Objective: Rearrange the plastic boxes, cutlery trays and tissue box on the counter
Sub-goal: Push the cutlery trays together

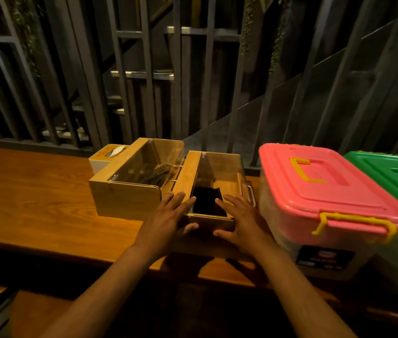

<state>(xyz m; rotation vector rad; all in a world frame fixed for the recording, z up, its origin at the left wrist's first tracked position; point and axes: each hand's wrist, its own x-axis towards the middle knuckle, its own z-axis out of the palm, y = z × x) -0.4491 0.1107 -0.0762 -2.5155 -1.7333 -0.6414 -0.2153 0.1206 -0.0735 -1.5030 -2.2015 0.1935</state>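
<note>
head view. nearer cutlery tray (213,189) on the wooden counter (34,198), just left of the pink-lidded box (327,191), long axis running away from the camera. second cutlery tray (129,184) just left of the nearer one; tissue box (101,157) behind that; green-lidded box (393,172) right of the pink-lidded box. left hand (166,215) at the tray's near left corner, right hand (239,218) at its near right corner, equally near. fingers spread flat, thumbs against the front wall; palms bracketing the tray, contact likely, nothing lifted. forearms level, converging. judged: tray about to be slid.
</note>
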